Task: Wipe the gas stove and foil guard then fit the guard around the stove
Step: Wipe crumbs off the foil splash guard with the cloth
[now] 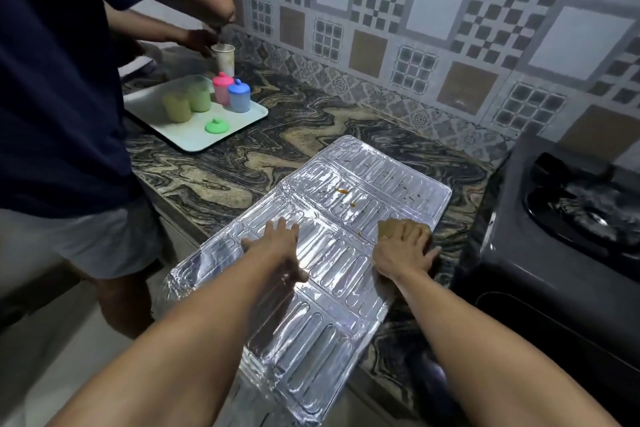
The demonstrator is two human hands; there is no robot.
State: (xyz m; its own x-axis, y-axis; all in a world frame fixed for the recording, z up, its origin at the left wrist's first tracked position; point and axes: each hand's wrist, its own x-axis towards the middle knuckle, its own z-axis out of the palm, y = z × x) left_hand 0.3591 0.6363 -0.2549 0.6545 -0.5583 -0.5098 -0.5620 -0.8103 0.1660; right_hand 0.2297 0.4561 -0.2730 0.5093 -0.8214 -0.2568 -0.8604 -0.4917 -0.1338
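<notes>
From the head camera we see the foil guard (322, 253) lying flat and unfolded on the marbled countertop (242, 166), its near end hanging past the counter's near edge. Orange-brown food spots dot its far panel. Our left hand (277, 246) lies flat on the middle of the guard, fingers straight and spread, pressing the sheet down. Our right hand (403, 250) presses a brown cloth (388, 227) onto the guard's right edge, fingers extended over the cloth and the thumb reaching right onto the counter; the cloth is mostly covered by the hand, so we cannot tell how it is folded.

The gas stove (554, 253) sits to the right of the guard, dark grey, with one black burner (588, 208) in sight; it stands apart from the foil, a strip of counter between them.

To the far left, a white tray (239, 125) holds a yellow container (177, 107), a green one (200, 94), a pink-lidded one (222, 87), a blue-lidded one (239, 95) and a loose green lid (217, 126). Another person (69, 80) in a navy shirt stands at the left, both hands at a paper cup (224, 59) beyond the tray. A patterned tile wall (415, 28) backs the counter.
</notes>
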